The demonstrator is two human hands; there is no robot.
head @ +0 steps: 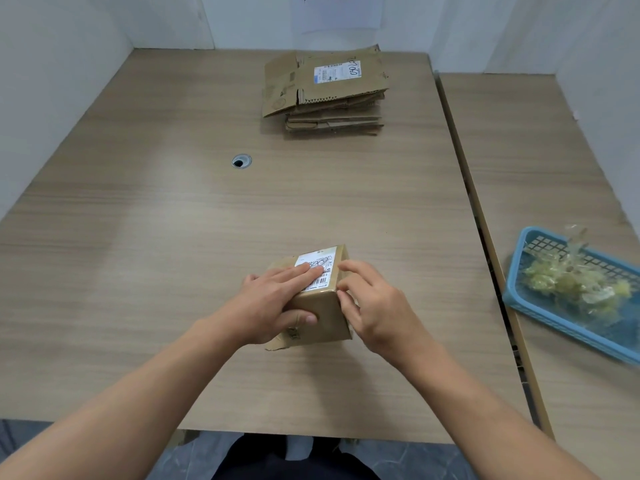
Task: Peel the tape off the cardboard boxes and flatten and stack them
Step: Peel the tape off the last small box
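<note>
A small brown cardboard box (325, 315) with a white shipping label on top stands on the wooden table (173, 254) near the front middle. My left hand (277, 303) grips it, fingers flat over the label and thumb across the near face. Fingertips of my right hand (370, 303) are curled against the box's upper right edge; whether they pinch tape I cannot tell. At the far middle of the table lies a stack of flattened boxes (329, 91), the top one bearing a label.
A blue plastic basket (540, 306) with crumpled clear tape sits on the adjoining table at the right, across a gap between the tabletops. A round cable hole (241, 161) lies left of centre. White walls close the back and left.
</note>
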